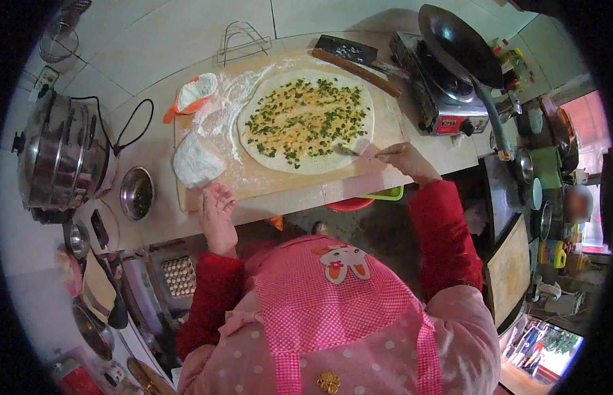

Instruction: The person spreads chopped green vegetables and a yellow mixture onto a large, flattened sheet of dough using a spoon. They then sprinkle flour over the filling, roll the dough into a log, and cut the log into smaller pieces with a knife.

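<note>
A thin round sheet of dough, spread with a tan paste and chopped green herbs, lies on a floured wooden board. My right hand holds a small utensil, perhaps a spoon, whose far end is over the sheet's lower right edge. My left hand is palm up with its fingers apart and slightly curled, at the counter's front edge. Just beyond it sits a floury lump of dough. An orange scoop with white flour lies at the board's upper left corner.
A cleaver and a wooden bar lie behind the board. At right stand a gas stove and a wok. To the left are a steel steamer and a metal bowl with chopped greens. Eggs sit below the counter.
</note>
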